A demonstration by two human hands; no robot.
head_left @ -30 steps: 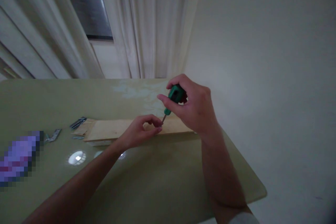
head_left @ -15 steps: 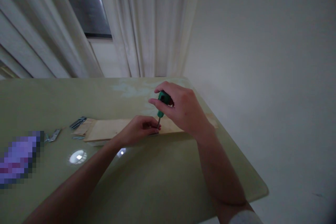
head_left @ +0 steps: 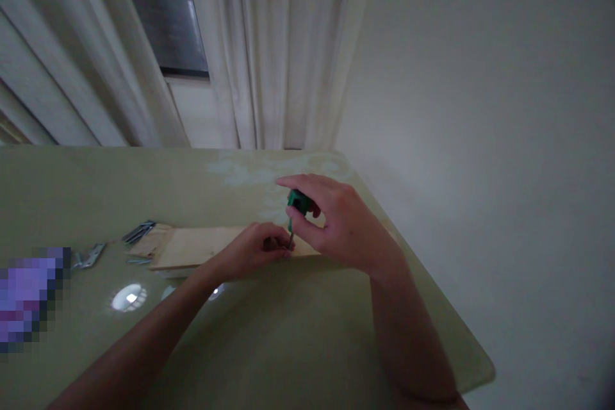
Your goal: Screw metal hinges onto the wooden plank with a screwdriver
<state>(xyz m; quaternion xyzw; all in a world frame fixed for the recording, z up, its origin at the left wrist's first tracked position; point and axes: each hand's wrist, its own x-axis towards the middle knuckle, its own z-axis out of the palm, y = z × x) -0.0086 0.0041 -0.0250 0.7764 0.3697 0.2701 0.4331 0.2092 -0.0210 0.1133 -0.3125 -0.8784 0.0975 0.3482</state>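
My right hand (head_left: 343,221) is closed around the green handle of a screwdriver (head_left: 298,202), its index finger stretched out over the top. The screwdriver stands nearly upright, shaft down, with its tip at the fingers of my left hand (head_left: 257,245). Those left fingers are pinched together at the near edge of a pale wooden board (head_left: 192,245). What they hold down there is too small and too covered to make out. The board lies flat across the table, its right part partly behind my right hand.
Dark metal pieces (head_left: 139,231) rest at the board's left end, with thin screws (head_left: 139,261) beside it. Farther left lie a metal bracket (head_left: 93,255) and a blurred purple item (head_left: 31,295). The glossy table (head_left: 298,339) ends at a wall on the right; curtains (head_left: 269,45) hang behind.
The view has tilted up slightly, so everything sits lower. My right index finger has straightened, and its grip on the screwdriver handle has shifted. My left hand stays at the board's edge.
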